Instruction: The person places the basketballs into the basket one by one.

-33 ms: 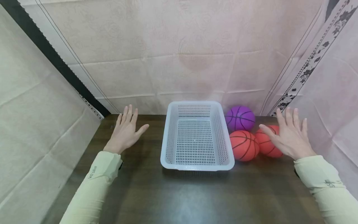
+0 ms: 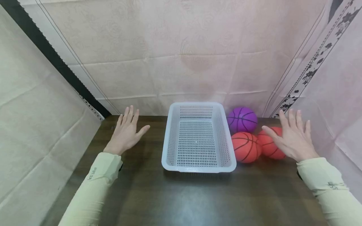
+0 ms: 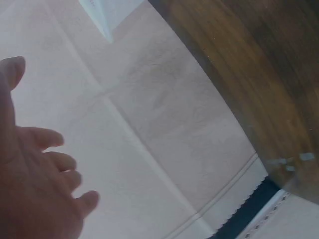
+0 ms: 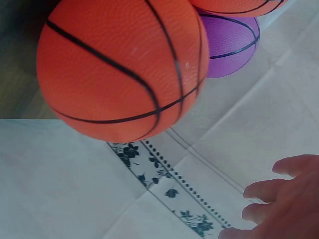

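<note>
Left hand (image 2: 123, 134) and right hand (image 2: 295, 140) are apart, fingers extended, the latter near 2 red balls (image 2: 246, 147) beside 1 purple ball (image 2: 242, 119) and basket (image 2: 198, 169).

You are at a table station screened as a booth; the kind of room around it cannot be determined. Identify the station by the dark, wood-grained tabletop (image 2: 181, 197) before you and by pale, creased fabric on three sides: a far panel (image 2: 169, 40), a left panel (image 2: 36, 125) and a right panel (image 2: 336, 106). At the far left corner, note the dark, jagged-edged band (image 2: 56, 58); at the far right corner, note the floral border (image 2: 312, 70), which resembles tablecloth trim.
</note>
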`<state>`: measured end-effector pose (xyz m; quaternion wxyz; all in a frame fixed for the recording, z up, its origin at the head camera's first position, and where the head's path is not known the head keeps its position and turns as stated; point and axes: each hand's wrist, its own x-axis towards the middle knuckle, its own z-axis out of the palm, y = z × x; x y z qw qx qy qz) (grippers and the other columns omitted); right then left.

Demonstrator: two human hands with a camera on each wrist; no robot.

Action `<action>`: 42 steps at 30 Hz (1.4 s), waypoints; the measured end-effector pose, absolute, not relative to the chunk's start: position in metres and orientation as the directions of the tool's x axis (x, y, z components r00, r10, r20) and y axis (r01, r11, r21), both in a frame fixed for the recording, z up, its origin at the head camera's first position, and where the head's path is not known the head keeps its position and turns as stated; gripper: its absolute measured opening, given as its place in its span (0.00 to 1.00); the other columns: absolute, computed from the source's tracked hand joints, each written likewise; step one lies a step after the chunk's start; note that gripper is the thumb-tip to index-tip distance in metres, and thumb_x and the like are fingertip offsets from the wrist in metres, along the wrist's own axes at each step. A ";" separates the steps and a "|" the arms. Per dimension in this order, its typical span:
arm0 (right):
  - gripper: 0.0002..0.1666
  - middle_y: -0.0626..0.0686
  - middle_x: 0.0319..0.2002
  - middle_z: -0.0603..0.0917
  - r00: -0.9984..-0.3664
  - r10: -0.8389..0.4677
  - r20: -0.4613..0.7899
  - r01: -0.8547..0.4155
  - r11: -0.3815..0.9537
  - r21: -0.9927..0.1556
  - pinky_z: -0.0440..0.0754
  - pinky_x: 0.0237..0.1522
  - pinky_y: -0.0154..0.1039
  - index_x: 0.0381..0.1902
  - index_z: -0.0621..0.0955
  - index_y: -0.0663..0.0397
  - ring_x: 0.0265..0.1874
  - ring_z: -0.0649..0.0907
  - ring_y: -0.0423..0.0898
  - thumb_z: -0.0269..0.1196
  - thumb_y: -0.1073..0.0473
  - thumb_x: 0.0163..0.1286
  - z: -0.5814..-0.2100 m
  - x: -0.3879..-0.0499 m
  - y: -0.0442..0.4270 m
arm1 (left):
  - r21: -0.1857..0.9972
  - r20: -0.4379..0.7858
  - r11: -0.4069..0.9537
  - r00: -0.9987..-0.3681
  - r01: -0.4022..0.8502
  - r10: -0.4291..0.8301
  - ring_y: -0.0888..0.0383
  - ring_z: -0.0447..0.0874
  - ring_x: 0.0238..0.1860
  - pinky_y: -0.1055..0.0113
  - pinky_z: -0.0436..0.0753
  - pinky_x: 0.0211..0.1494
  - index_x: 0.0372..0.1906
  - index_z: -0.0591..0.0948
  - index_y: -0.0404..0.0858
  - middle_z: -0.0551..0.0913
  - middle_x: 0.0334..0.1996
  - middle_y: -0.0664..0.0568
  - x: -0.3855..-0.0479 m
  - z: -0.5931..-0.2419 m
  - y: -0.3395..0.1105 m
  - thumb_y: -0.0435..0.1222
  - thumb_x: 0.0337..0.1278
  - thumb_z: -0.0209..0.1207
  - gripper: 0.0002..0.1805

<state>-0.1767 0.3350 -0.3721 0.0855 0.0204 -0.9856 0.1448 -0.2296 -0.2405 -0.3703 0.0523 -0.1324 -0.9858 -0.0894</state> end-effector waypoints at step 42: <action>0.72 0.71 0.68 0.49 -0.982 0.119 0.147 0.013 0.817 -0.577 0.63 0.52 0.76 0.77 0.43 0.56 0.62 0.55 0.71 0.67 0.27 0.52 -0.475 -0.172 0.257 | 0.753 0.044 0.635 -0.976 0.173 0.214 0.51 0.48 0.74 0.47 0.66 0.66 0.78 0.36 0.48 0.24 0.75 0.66 -0.158 -0.469 -0.123 0.70 0.26 0.70 0.77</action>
